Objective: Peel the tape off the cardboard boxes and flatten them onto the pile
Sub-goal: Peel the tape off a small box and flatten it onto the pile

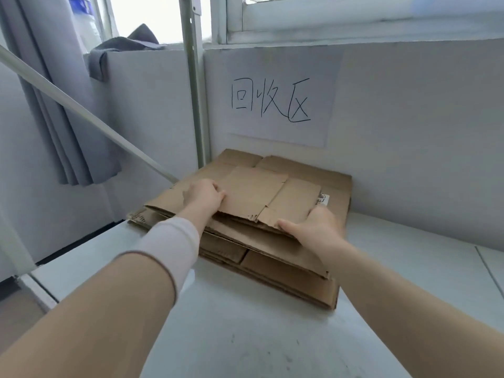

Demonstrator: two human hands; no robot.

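Left grip (203, 196) and right grip (313, 227) each curl round an edge of what we hold. Our white desk (245, 336) carries the pile (286, 274) of flat cardboard against the wall (409, 132). Atop it lies the flattened box (261, 192), left fingers over its left edge, right thumb on its near corner.

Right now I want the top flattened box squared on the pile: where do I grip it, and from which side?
Its left and near-right edges, from the near side, as the left hand and right hand do. The flattened box lies flat on the pile; only thin edges offer purchase.
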